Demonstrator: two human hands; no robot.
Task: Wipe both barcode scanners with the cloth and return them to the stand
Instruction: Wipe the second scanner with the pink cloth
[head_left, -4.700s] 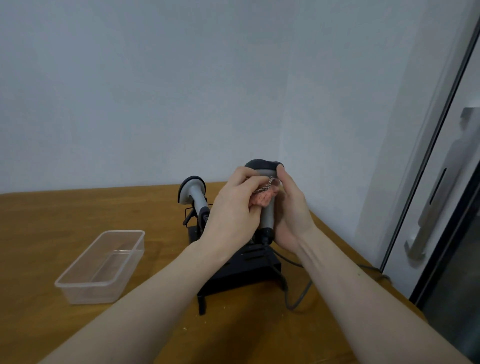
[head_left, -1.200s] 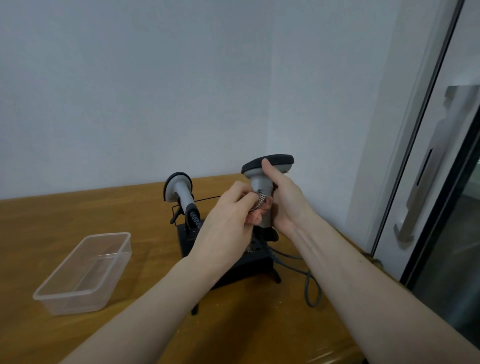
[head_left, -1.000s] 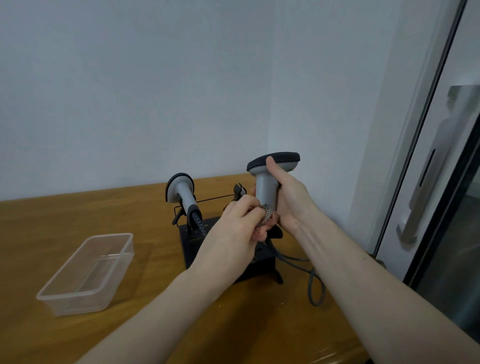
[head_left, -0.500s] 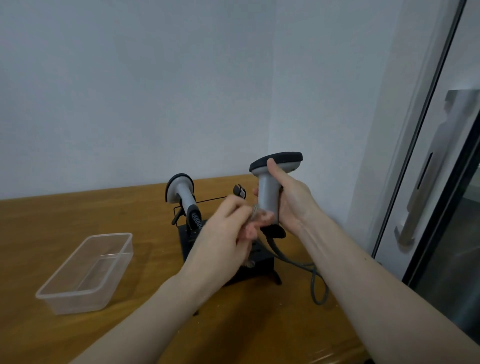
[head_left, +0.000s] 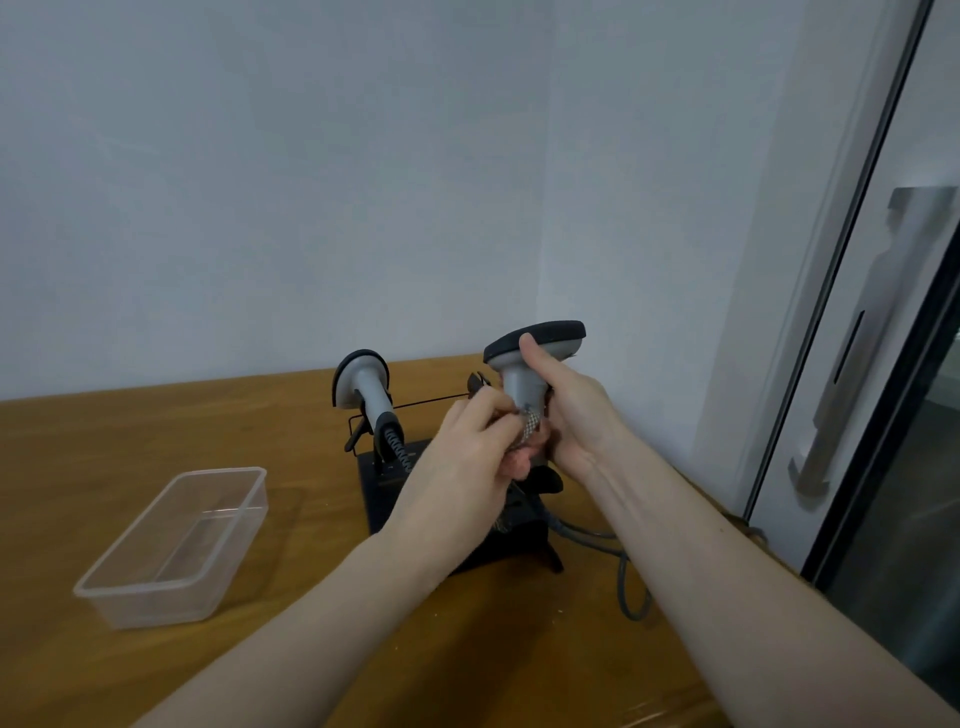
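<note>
Right grip (head_left: 569, 415) curled around scanner (head_left: 524, 364) handle, left grip (head_left: 467, 457) pinching cloth (head_left: 529, 428) against it

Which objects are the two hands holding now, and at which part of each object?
The right hand grips a barcode scanner by its grey handle, thumb up toward the head. The left hand pinches the bunched cloth against that handle.

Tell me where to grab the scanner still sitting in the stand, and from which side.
Grip the parked scanner by its grey handle, between the head and the coiled cable. Probably come from the left: that side looks open, while both hands work to its right.
</note>
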